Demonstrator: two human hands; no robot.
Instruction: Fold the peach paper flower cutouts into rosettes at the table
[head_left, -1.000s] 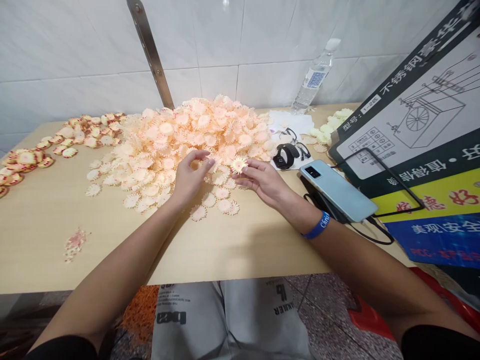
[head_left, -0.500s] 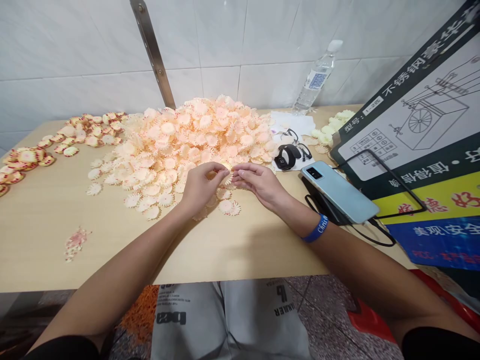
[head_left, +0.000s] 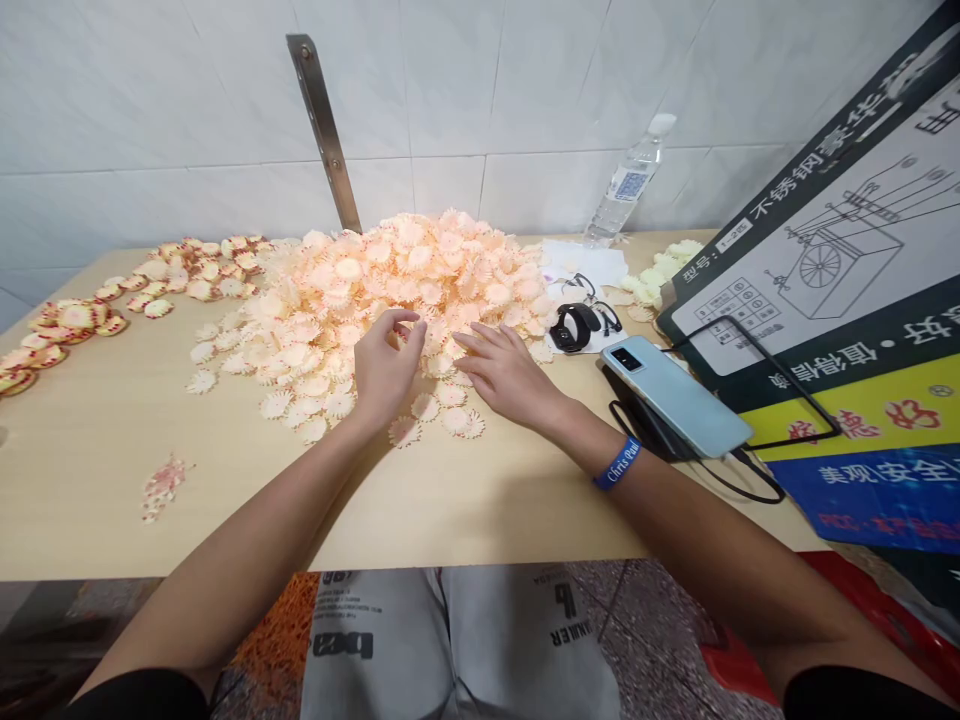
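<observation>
Pale peach flower-shaped pieces with toothed, red-tipped edges lie in a big pile (head_left: 420, 265) on the table. At the pile's front, my left hand (head_left: 386, 368) is closed, its fingers curled and the thumb close to the index finger. What it holds, if anything, is hidden from view. My right hand (head_left: 510, 375) is open, palm down, with its fingers spread over the near right part of the pile. Below and between the hands, a few loose pieces (head_left: 454, 420) lie on the wood.
Stacked red-edged pieces (head_left: 75, 318) sit at the left, red-and-cream scraps (head_left: 163, 488) nearer. Right of the pile are a black watch (head_left: 574, 328), a water bottle (head_left: 626, 185), pale green pieces (head_left: 664, 270), a light-blue phone (head_left: 679, 395) with a cable and a printed box (head_left: 832, 300).
My hands, together around a piece before, have moved apart. The right hand has turned palm down and spread its fingers. The left has shifted slightly left, and the view has tilted up a little.
</observation>
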